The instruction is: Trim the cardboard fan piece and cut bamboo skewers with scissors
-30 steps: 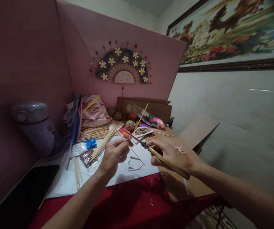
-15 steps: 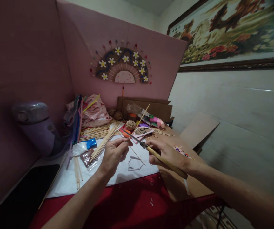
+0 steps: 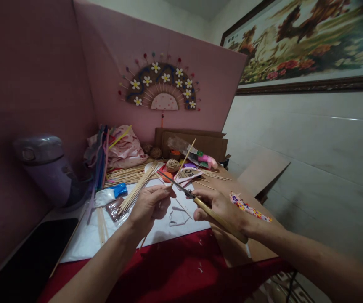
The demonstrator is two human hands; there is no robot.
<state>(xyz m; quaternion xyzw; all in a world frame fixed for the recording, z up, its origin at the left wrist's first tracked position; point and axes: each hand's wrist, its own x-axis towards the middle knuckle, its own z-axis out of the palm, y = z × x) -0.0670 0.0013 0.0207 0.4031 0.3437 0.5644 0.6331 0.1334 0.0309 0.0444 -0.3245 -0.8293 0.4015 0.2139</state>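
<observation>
My left hand [image 3: 149, 206] pinches a thin bamboo skewer [image 3: 184, 160] that slants up and to the right over the table. My right hand [image 3: 222, 208] is closed round the yellow wooden handle of a knife [image 3: 200, 203]. Its dark blade points up-left and crosses the skewer just beyond my left fingertips. Both hands hover above a white sheet [image 3: 168, 225] lying on a red cloth [image 3: 181, 273].
A heap of bamboo skewers [image 3: 131, 176], a twine ball [image 3: 172, 165], a blue packet [image 3: 120, 190] and craft scraps lie behind the hands. A purple flask [image 3: 47, 168] stands at left, a black phone [image 3: 33, 252] before it. Cardboard pieces [image 3: 263, 168] sit at right, a decorated fan [image 3: 162, 86] on the pink board.
Both hands have drawn slightly nearer and lower. The knife has slid a little left along the skewer. A colourful strip on the cardboard behind my right wrist shows more.
</observation>
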